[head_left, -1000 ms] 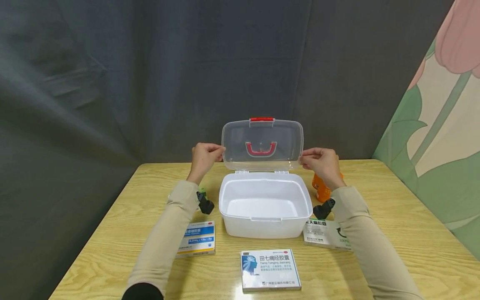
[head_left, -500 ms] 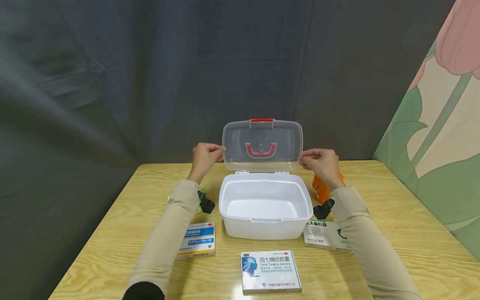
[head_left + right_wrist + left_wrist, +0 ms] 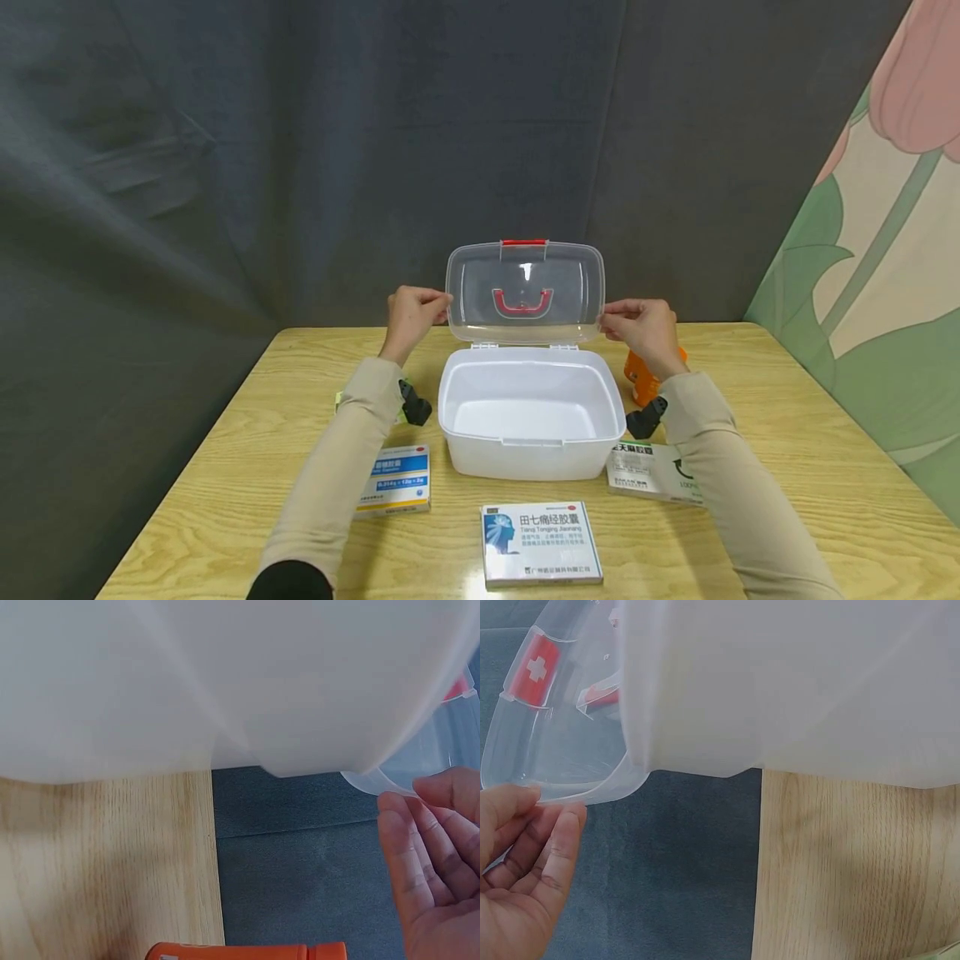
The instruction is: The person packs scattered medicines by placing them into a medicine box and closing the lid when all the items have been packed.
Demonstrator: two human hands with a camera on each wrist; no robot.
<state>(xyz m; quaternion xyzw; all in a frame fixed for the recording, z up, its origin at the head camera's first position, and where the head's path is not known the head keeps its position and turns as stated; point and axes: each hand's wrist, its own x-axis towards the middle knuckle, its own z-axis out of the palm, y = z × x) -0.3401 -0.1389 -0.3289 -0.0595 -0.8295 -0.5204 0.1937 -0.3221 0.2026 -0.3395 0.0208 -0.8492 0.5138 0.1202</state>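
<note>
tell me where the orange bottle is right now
In the head view, the orange bottle is on the wooden table, just right of the white box and partly hidden behind the right hand.

White box, clear lid (red handle), orange bottle, yellowish wood-grained table

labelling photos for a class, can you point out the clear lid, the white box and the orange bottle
Clear lid [image 3: 523,279], head view: on its panel, near the middle.
White box [image 3: 528,461], head view: on its front wall.
Orange bottle [image 3: 232,952], right wrist view: on its body, at the picture's bottom edge.
</note>
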